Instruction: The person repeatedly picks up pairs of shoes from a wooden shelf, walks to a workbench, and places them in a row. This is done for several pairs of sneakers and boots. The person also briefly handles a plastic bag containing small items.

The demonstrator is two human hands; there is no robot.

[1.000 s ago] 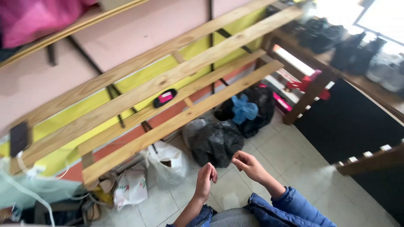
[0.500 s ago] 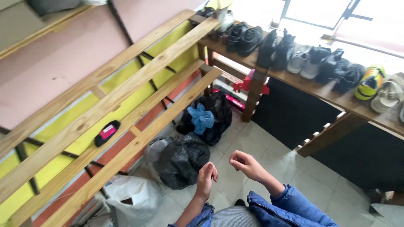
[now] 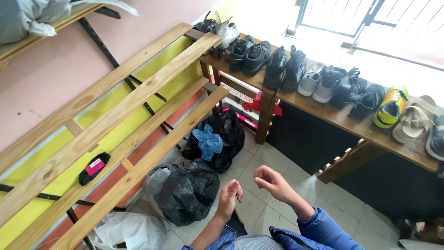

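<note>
A slatted pale wooden bench (image 3: pixel 115 120) is seen bounding the left, a crumpled black plastic bag (image 3: pixel 187 194) lying just under its edge. The left hand (image 3: pixel 230 196) and right hand (image 3: pixel 270 181) are being held loosely curled, empty, over open tiled floor (image 3: pixel 273 162). The long wooden shoe shelf (image 3: pixel 323 111) is being cut off at right.

Just one view here, a camera on the person's head, looking steeply down and a bit forward from above. Both hands sit close at the bottom: left hand (image 3: pixel 230 196) near 6 o'clock, right hand (image 3: pixel 270 181) just right of it. The tiled floor (image 3: pixel 296 185) lies further below. The wooden slat shelf (image 3: pixel 115 111) runs diagonally from 8 up to 12 o'clock, and the shoe bench (image 3: pixel 333 115) stretches from 12 out to 3 o'clock. There's no second view, so nothing overlaps.
</note>
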